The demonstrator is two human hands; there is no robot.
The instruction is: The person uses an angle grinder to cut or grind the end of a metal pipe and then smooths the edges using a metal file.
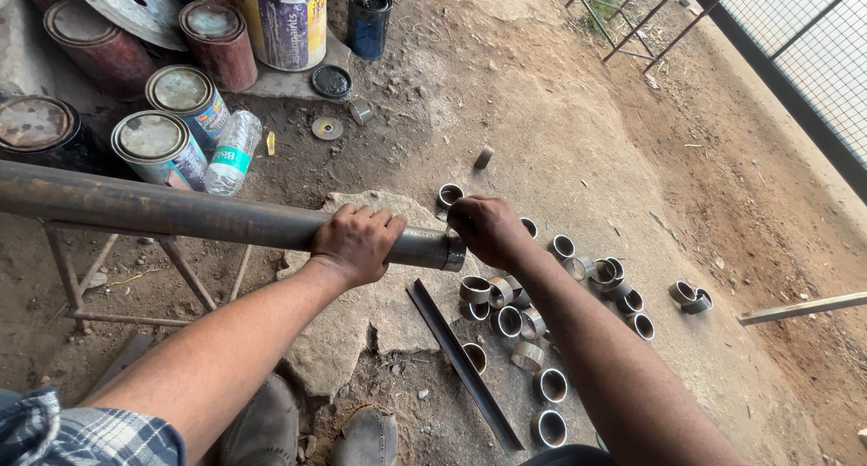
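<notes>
While the rusty steel pipe point(181, 211) is lying level, running left to right, the left hand point(355, 240) is wrapping its fingers around it near the open end. The right hand point(486, 228) is closing over that end, above cut metal rings point(511, 321) scattered on the dirt floor point(560, 132) beside a flat steel strip point(461, 362).

The floor is bare packed earth point(560, 114), brown and dusty, strewn with small stones and scraps. A flat grey stone slab point(361, 330) lies sunk into it near the middle. Up and to the left of the slab stands a cluster of rusty and paint-stained tins point(181, 91), with a clear plastic bottle point(233, 152) lying beside them and a large white bucket point(287, 19) behind. Far to the right of the slab, a dark-framed wire mesh fence point(813, 51) runs along the edge of the ground, daylight coming through it. A thin rusted metal frame point(632, 23) stands near the fence.
</notes>
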